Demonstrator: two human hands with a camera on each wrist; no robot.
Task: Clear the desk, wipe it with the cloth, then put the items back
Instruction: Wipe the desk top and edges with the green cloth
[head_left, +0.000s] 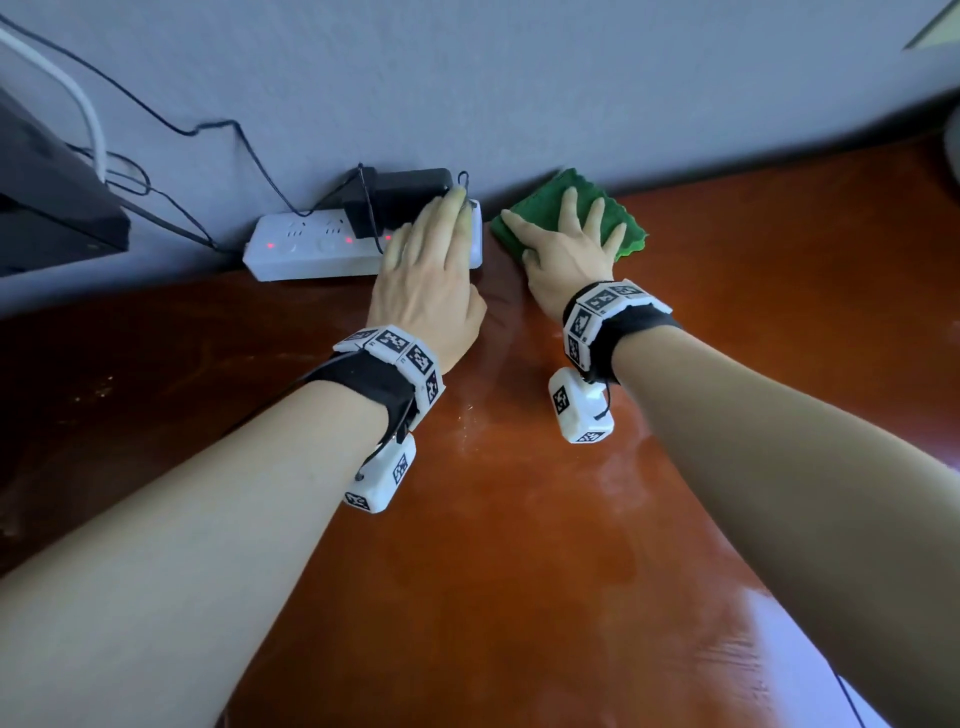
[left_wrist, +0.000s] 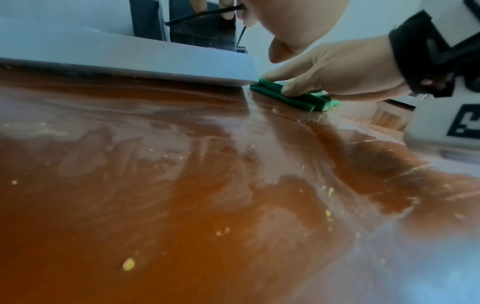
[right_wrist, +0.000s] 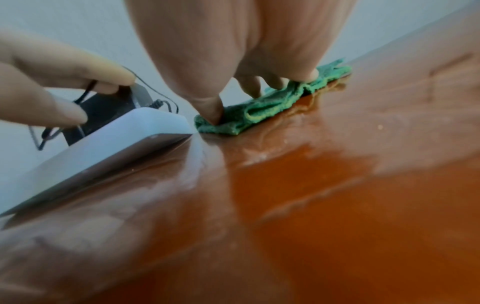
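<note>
The cloth (head_left: 582, 218) is dark green, folded into a thick pad with a wavy, scalloped edge, and it lies flat at the back of the tabletop (head_left: 519, 519), right against the wall (head_left: 519, 78). My right hand (head_left: 566, 249) presses it down with fingers spread and fairly straight — nothing is clenched, the palm just bears on the fabric. My left hand (head_left: 426, 275) rests over the right end of the power strip (head_left: 311, 249), fingers extended across its top and touching the black adapter (head_left: 400, 197) plugged into it; from the right wrist view the fingertips (right_wrist: 75, 115) sit among the thin black wires there, not curled round anything I can make out. One cloth, one white power strip with small red lights, one black adapter, several dark cables trailing up the wall, plus one white cable at the far left. The strip's end sits just beside the cloth's corner. The tabletop is glossy reddish-brown wood, streaked with pale smears and dotted with small yellowish crumbs (left_wrist: 128, 264) — the wall behind is plain bluish grey, and a dark object (head_left: 47, 208) stands at the left edge.
</note>
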